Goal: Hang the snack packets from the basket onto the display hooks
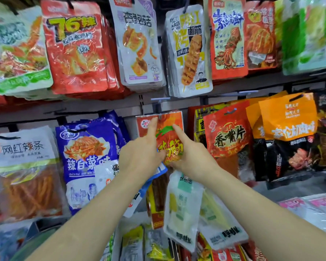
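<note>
One packet (174, 117) hangs at the middle of the lower rail (94, 108), its top hole at the one hook (159, 99). The left hand (141, 153) and right hand (192, 159) each pinch it, index fingers stretched up its face. It looks light, limp and slick, so it is best gripped at the top edge, beside the hole.

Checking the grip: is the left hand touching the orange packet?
Touching. Head view: the left hand lays its forefinger flat on the orange packet, thumb pressing lower down.
</note>
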The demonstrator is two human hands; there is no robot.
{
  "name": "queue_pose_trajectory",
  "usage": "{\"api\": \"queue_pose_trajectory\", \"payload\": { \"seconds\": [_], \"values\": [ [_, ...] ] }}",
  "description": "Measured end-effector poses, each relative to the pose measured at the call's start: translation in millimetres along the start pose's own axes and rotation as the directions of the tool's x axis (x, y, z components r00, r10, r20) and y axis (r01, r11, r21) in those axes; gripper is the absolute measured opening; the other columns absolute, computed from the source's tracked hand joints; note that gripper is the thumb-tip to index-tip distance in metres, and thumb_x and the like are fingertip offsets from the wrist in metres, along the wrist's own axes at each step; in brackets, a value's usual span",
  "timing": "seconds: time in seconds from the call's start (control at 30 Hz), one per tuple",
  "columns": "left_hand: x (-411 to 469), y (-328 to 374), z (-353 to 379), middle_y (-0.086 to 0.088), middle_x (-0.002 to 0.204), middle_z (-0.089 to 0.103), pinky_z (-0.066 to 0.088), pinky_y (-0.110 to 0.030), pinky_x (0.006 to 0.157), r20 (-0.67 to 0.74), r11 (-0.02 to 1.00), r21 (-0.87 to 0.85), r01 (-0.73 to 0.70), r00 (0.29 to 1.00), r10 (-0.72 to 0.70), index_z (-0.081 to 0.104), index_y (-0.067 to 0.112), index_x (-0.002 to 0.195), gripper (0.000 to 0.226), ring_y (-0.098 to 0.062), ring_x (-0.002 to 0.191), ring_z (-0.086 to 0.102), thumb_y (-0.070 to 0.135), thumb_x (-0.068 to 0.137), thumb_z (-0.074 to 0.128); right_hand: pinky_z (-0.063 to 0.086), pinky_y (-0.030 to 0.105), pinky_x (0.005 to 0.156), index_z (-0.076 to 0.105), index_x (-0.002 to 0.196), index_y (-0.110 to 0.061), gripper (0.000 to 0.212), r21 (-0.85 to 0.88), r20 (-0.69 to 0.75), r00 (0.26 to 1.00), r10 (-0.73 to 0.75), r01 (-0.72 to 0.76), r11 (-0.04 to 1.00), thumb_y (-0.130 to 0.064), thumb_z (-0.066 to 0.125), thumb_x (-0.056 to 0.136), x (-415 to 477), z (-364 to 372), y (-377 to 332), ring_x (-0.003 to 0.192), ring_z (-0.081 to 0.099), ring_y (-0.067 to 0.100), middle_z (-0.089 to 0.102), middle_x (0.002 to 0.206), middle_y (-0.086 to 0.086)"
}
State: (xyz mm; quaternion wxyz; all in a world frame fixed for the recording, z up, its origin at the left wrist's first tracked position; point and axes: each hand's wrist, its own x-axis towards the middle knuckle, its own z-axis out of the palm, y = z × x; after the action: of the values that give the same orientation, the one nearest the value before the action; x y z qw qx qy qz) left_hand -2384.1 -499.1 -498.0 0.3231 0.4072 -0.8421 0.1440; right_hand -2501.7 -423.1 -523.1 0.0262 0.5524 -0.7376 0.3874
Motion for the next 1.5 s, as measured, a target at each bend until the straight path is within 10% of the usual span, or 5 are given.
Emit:
{"api": "queue_pose_trajectory", "payload": {
  "seconds": [0.3, 0.63, 0.8, 0.93, 1.5],
  "values": [
    [-14, -21, -56, 0.006, 0.07, 0.067, 0.049, -0.035, 0.064, 0.339, 0.772, -0.6, 0.209, 0.941, 0.009, 0.068, 0.035, 0.084, 0.032, -0.01, 0.063, 0.056, 0.063, 0.072, 0.065, 0.049, 0.021, 0.045, 0.068, 0.089, -0.023, 0.009, 0.324, -0.066, 0.988, 0.137, -0.108, 0.94, -0.031, 0.07, 0.087, -17, -55, -31, 0.043, 0.044, 0.004, 0.047, 0.056, -0.003],
    [8, 31, -229, -0.001, 0.057, 0.025, 0.017, -0.028, 0.05, 0.631, 0.48, -0.723, 0.497, 0.757, 0.168, 0.038, -0.001, 0.056, 0.069, -0.013, 0.054, 0.024, 0.054, 0.062, 0.079, 0.035, 0.025, 0.051, 0.057, 0.064, -0.001, 0.049, 0.465, -0.295, 0.908, 0.297, -0.135, 0.875, -0.033, 0.045, 0.099, -18, -212, -164, 0.054, 0.045, 0.021, 0.052, 0.057, 0.016],
    [45, 40, -344, -0.002, 0.052, 0.041, 0.028, -0.029, 0.054, 0.611, 0.33, -0.762, 0.557, 0.787, 0.084, 0.049, 0.005, 0.058, 0.054, -0.011, 0.054, 0.033, 0.048, 0.07, 0.079, 0.04, 0.015, 0.063, 0.068, 0.101, -0.015, 0.036, 0.632, 0.058, 0.884, 0.464, -0.393, 0.668, -0.045, 0.049, 0.097, -19, -326, -228, 0.071, 0.055, 0.001, 0.065, 0.084, -0.004],
    [62, 49, -423, 0.008, 0.073, 0.067, 0.046, -0.027, 0.065, 0.578, 0.173, -0.806, 0.566, 0.816, 0.02, 0.072, 0.013, 0.07, 0.023, -0.008, 0.066, 0.055, 0.035, 0.075, 0.08, 0.04, 0.012, 0.06, 0.07, 0.099, -0.014, 0.033, 0.57, 0.311, 0.926, 0.214, -0.362, 0.738, -0.039, 0.053, 0.085, -47, -421, -288, 0.061, 0.052, -0.005, 0.064, 0.075, -0.013],
    [35, 38, -595, 0.014, 0.054, 0.06, 0.04, -0.02, 0.057, 0.204, 0.318, -0.893, 0.317, 0.918, -0.34, 0.065, 0.021, 0.061, 0.028, -0.001, 0.054, 0.048, 0.018, 0.088, 0.068, 0.057, 0.029, 0.051, 0.067, 0.081, -0.008, 0.017, 0.795, 0.091, 0.935, 0.342, -0.275, 0.541, -0.017, 0.062, 0.093, -97, -474, -381, 0.052, 0.049, 0.007, 0.047, 0.055, -0.004]
  ]
}}
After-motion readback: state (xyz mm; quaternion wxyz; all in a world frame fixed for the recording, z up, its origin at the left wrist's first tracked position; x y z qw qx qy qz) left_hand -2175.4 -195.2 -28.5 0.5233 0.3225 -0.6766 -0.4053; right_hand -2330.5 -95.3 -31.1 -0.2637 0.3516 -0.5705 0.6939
